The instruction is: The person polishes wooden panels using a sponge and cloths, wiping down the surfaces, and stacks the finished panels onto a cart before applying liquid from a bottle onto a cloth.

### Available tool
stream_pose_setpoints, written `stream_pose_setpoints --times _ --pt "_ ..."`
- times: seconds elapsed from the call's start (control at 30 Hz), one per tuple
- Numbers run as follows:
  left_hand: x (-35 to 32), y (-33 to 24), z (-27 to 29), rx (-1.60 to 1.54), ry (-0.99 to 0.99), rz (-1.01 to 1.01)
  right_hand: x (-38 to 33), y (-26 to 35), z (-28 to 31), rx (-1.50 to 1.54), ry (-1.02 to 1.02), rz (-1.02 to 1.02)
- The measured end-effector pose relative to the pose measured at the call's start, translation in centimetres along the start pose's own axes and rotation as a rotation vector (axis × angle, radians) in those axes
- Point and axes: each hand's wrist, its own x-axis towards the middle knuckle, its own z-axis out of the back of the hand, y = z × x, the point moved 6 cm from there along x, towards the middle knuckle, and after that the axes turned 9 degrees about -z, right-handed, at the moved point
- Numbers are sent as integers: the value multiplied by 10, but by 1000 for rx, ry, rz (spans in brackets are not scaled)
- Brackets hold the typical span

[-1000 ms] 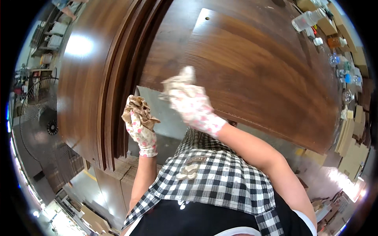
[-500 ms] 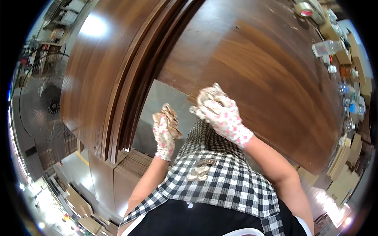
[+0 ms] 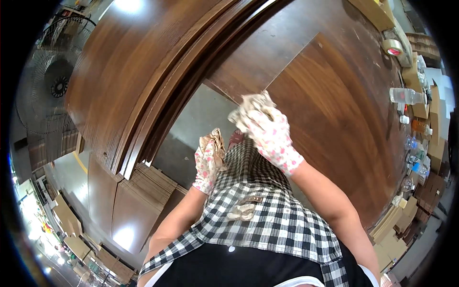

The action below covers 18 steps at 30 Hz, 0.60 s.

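My left hand, in a white glove with pink flowers, is closed around a crumpled tan cloth in front of my checked apron. In a matching glove, my right hand grips a bunched beige cloth. That cloth is over the near left corner of a dark brown wood-grain panel, which lies flat on the table. Whether the cloth touches the panel, I cannot tell. The fingertips of both hands are partly hidden by the cloths.
Stacked brown boards rise at the left, with a fan beyond them. Along the right edge are a tape roll, a clear bottle, several other bottles and cardboard. Grey floor shows between the boards and the panel.
The view has turned, so the boards and bottles sit differently in the picture. My right hand has come up slightly and my left shifted a little to the right; both keep their cloths.
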Motion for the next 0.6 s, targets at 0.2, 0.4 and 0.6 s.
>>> stream_pose_setpoints --times 0.2,0.4,0.6 --pt "-3 13 9 -29 -6 2 -27 -40 -18 -106 -65 -24" --pt "0 2 -1 -60 -48 -16 34 18 10 -125 -137 202" --pt "17 -59 5 27 -131 -297 -105 -105 180 -159 -804 -423"
